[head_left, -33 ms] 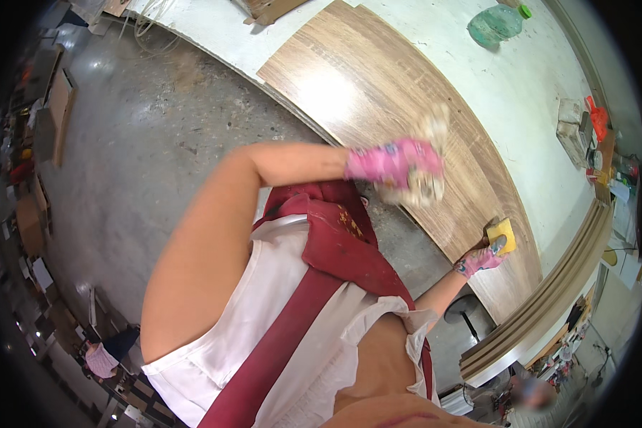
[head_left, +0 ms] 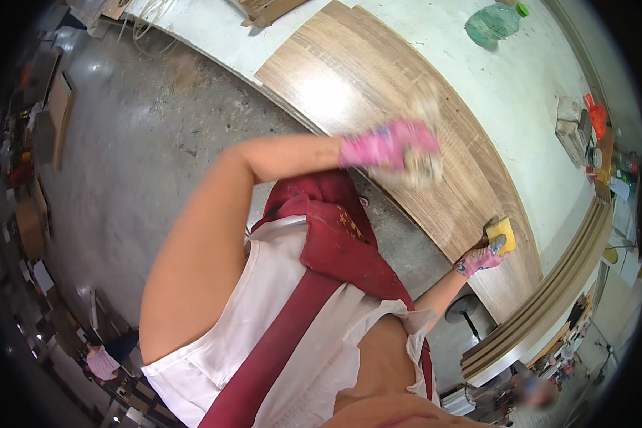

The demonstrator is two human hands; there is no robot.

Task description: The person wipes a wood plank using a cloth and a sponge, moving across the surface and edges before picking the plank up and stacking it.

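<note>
My left hand (head_left: 392, 145), in a pink patterned glove, is closed on a crumpled off-white rag (head_left: 424, 170) over the middle of a wood-grain board (head_left: 357, 78). Motion smears the rag and the hand, so whether the rag touches the board is hard to tell. Toward the board's right end, my right hand (head_left: 481, 260), in a matching glove, grips a flat yellow square pad (head_left: 503, 235) with the thumb on top. The pad's exact kind is unclear. The board lies flat on a white worktable (head_left: 421, 32), and another wood-grain piece (head_left: 503, 178) shows along its far edge.
A green plastic bottle (head_left: 493, 26) lies on the table at the far right. Stacked long strips (head_left: 542, 299) stand at the right end. Beyond them are a pale block (head_left: 571, 128) and a red bag (head_left: 596, 118). A cardboard piece (head_left: 267, 10) sits at the back left.
My left hand has shifted slightly left and up with the rag. The right hand and the yellow pad stay in place.
</note>
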